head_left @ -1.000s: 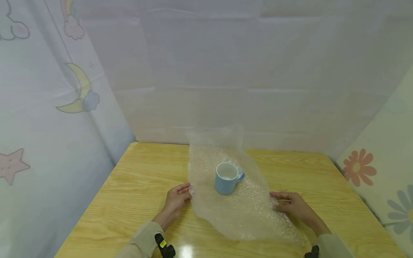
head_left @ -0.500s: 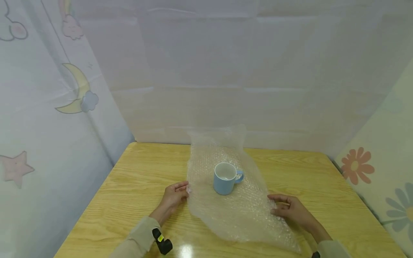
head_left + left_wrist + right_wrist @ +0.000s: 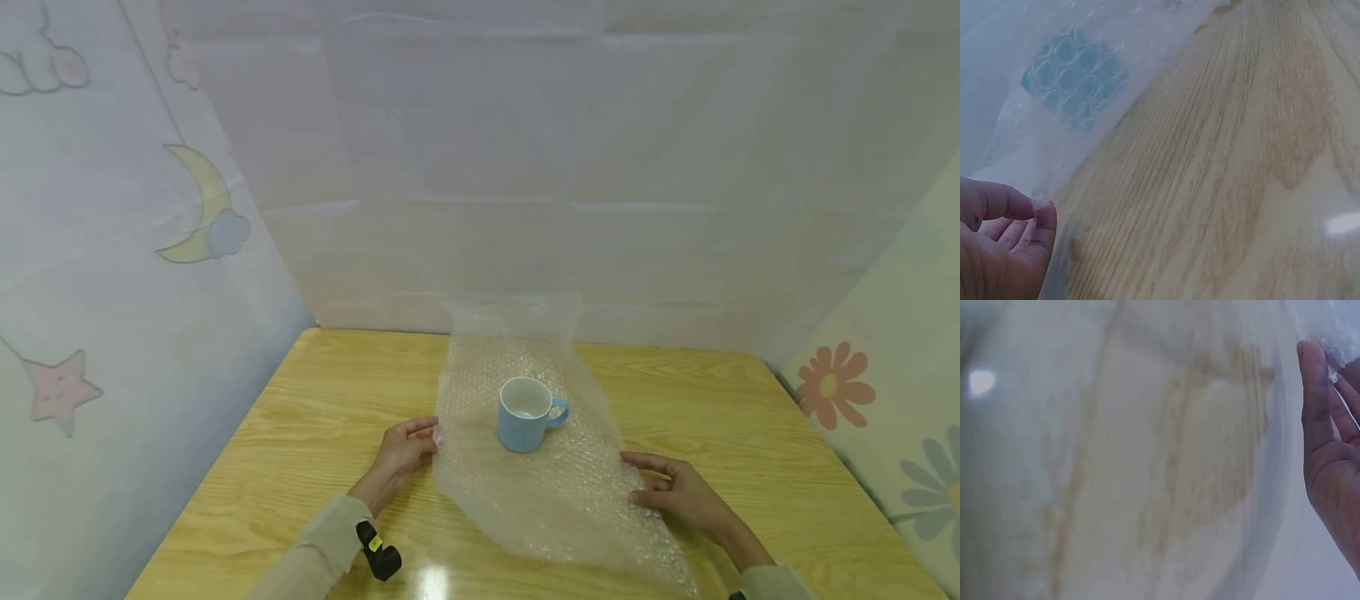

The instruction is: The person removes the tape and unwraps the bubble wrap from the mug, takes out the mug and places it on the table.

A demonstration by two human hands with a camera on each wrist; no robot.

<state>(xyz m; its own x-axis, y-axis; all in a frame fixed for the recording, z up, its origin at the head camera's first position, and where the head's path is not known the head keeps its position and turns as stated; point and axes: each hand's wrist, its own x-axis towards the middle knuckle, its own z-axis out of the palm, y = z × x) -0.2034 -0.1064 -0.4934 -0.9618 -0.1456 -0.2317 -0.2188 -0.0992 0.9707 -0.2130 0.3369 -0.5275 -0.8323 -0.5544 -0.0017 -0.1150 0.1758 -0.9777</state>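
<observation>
A light blue mug [image 3: 522,425] with a white inside stands upright on a sheet of clear bubble wrap [image 3: 540,508], its handle to the right. My left hand [image 3: 405,450] pinches the sheet's left edge between thumb and fingers. In the left wrist view, the blue of the mug [image 3: 1075,75] shows through the raised bubble wrap, above the left hand [image 3: 1007,237]. At the sheet's right edge, my right hand [image 3: 675,492] grips the wrap between thumb and fingers. Only part of the right hand [image 3: 1335,437] and a corner of the wrap appear in the right wrist view.
Beneath everything is a wood-grain table [image 3: 330,392]. The wrap's far end stands up against the pale backdrop [image 3: 450,167] at the table's back edge. Printed cloth walls [image 3: 112,317] enclose both sides.
The wrap's near right corner has shifted slightly left, and its far end slightly right. Both hands keep hold of the edges with little movement. The mug stays in place on the sheet.
</observation>
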